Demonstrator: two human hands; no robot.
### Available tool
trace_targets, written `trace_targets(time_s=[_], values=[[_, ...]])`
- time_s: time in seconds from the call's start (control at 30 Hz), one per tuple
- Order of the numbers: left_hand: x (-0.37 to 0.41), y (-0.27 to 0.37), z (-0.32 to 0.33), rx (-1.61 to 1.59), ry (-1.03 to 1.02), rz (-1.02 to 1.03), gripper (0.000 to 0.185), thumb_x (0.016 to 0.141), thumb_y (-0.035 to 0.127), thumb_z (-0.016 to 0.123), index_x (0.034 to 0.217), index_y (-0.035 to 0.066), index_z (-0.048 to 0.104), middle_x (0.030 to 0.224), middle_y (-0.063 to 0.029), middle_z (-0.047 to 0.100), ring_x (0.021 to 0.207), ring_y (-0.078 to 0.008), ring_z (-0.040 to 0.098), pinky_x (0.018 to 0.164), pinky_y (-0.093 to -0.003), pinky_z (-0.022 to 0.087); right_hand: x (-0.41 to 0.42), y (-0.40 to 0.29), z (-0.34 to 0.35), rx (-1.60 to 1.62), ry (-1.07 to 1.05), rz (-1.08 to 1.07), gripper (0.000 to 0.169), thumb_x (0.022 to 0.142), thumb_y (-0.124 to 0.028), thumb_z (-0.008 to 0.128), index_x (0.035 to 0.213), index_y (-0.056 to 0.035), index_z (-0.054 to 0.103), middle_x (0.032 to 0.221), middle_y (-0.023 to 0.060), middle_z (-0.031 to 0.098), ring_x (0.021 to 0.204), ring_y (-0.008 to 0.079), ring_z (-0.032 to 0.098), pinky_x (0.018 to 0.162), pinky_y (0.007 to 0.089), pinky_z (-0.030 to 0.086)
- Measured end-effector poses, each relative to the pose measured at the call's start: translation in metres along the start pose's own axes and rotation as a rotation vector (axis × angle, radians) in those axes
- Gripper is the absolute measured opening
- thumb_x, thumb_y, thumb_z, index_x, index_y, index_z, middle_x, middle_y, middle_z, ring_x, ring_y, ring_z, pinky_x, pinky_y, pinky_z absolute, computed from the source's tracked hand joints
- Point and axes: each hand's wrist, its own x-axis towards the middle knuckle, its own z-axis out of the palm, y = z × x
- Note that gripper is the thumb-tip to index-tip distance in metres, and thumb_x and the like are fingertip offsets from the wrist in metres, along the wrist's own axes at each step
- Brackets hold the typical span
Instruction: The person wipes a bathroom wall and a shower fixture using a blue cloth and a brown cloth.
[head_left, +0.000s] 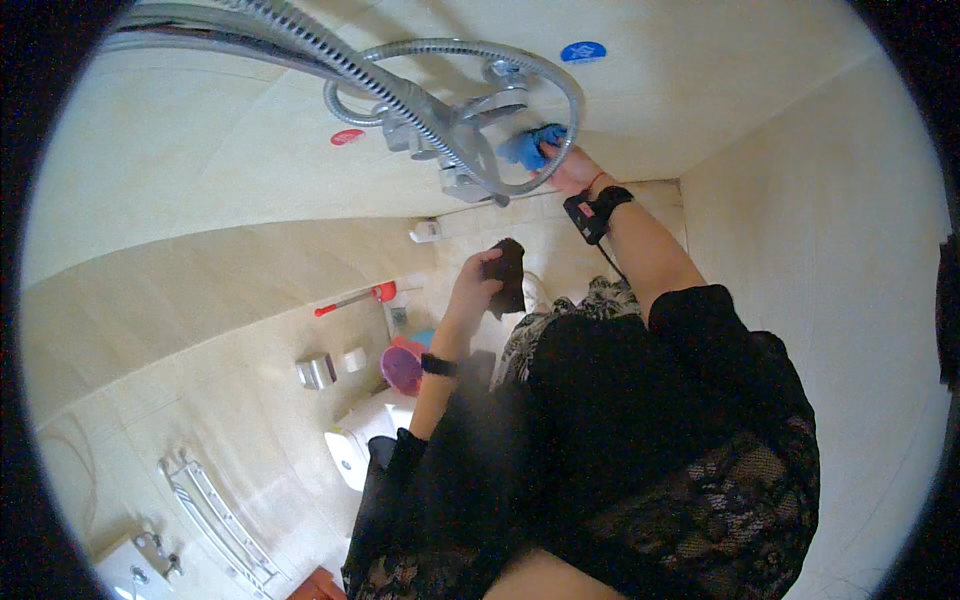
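My right hand (574, 171) grips a blue cloth (534, 146) beside the wall, just right of the chrome shower mixer (469, 142). The loop of the metal shower hose (574, 97) passes in front of that hand. Lower down, my left hand (475, 279) is closed around a dark brown cloth (508, 279), held away from the wall. Part of the mixer is hidden behind the hose and the shower riser pipe (300, 56).
Left of me are a red-handled toilet brush (345, 302), a pink bucket (405, 367), a toilet cistern (360, 435), a metal paper holder (316, 372) and a towel rack (217, 517). A tiled wall (810, 247) stands close on the right.
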Motion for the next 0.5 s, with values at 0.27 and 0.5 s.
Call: trace_targets(time_s=[0.27, 0.5], values=[[0.009, -0.007, -0.063, -0.027, -0.107, -0.018, 0.055, 0.072, -0.009, 0.046, 0.125, 0.005, 0.045, 0.116, -0.0139, 0.054, 0.099, -0.0251, 0.058, 0.078, -0.0335, 0.053, 0.043, 0.035, 0.010, 0.233, 0.009, -0.091, 0.027, 0.091, -0.015, 0.056, 0.116, -0.0163, 0.046, 0.120, 0.0035, 0.054, 0.111, 0.0240, 0.052, 0.094, 0.0470, 0.042], [0.026, -0.007, -0.053, 0.091, -0.247, -0.070, 0.056, 0.071, -0.009, 0.047, 0.125, 0.003, 0.045, 0.117, -0.0149, 0.054, 0.103, -0.0278, 0.058, 0.085, -0.0394, 0.052, -0.009, 0.039, -0.077, -0.230, 0.520, -0.486, 0.018, 0.090, -0.014, 0.055, 0.108, -0.0152, 0.051, 0.108, 0.0051, 0.059, 0.097, 0.0234, 0.059, 0.086, 0.0438, 0.049]])
